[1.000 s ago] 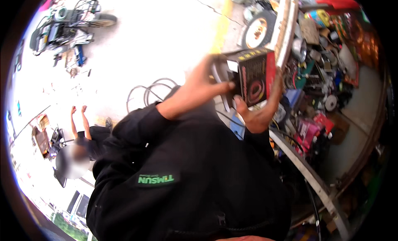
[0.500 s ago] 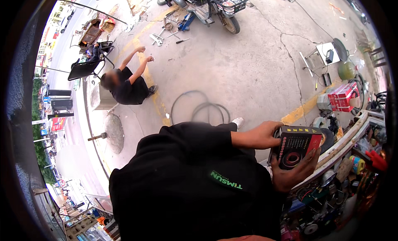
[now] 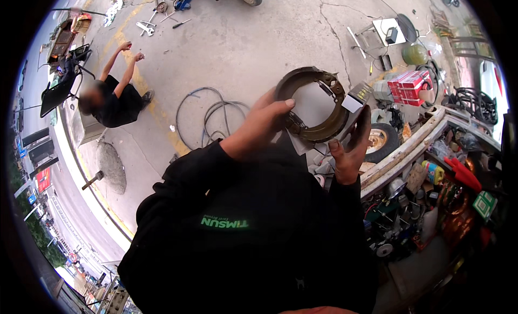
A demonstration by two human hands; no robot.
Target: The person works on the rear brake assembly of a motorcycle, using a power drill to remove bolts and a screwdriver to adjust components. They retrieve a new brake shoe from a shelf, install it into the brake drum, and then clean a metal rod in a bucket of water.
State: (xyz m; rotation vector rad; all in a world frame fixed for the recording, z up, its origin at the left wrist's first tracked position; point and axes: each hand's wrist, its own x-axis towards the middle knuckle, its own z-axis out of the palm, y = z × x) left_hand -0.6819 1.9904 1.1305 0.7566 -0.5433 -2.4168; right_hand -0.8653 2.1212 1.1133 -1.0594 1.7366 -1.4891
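My left hand (image 3: 259, 117) grips a round pair of curved metal brake shoes (image 3: 328, 126), joined by springs, at the left side with the thumb over the rim. The shoes are raised in front of me above my lap. My right hand (image 3: 350, 149) is closed round a dark and light cardboard box (image 3: 360, 93) behind and to the right of the shoes, its thumb below their lower edge. The box is largely hidden by the shoes.
A person (image 3: 118, 103) crouches at the left, arms forward. Loops of hose (image 3: 213, 112) and scattered wrenches (image 3: 144, 29) lie on the cracked concrete. At the right are a red carton (image 3: 404, 90), a wheel (image 3: 380, 138) and a cluttered parts bin with a pale rail (image 3: 410, 152).
The brake shoes now show ring-up, where the box's printed side faced up before. Both hands have lifted toward the middle of the view since the last frame.
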